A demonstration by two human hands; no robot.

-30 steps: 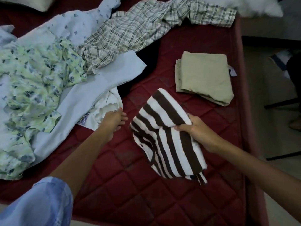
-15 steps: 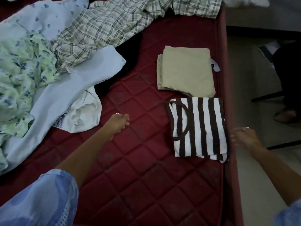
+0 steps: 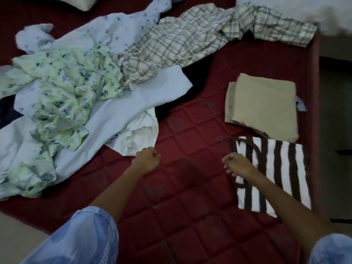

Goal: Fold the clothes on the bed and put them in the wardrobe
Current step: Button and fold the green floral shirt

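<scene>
A folded brown-and-white striped top point(image 3: 282, 168) lies flat at the bed's right edge, just below a folded beige garment point(image 3: 264, 103). My right hand point(image 3: 236, 164) hovers with curled fingers over the striped top's left edge and holds nothing that I can see. My left hand point(image 3: 147, 159) is curled into a loose fist, empty, right beside the lower hem of a crumpled white garment point(image 3: 141, 134). Unfolded clothes are heaped on the left: a pale blue piece point(image 3: 118, 111), a green floral piece point(image 3: 62, 88), a plaid shirt point(image 3: 181, 44) and a blue printed piece point(image 3: 114, 29).
The red quilted mattress point(image 3: 190, 187) shows bare between my arms. A dark garment point(image 3: 196, 73) peeks out under the pile. A pillow point(image 3: 85, 2) lies at the top left and white bedding point(image 3: 304, 8) at the top right. The floor point(image 3: 335, 130) drops off right of the bed.
My right hand set the striped top down by the beige garment, let go, swung right past the bed's edge, then came back over the top's left edge. The left hand stayed near the white garment.
</scene>
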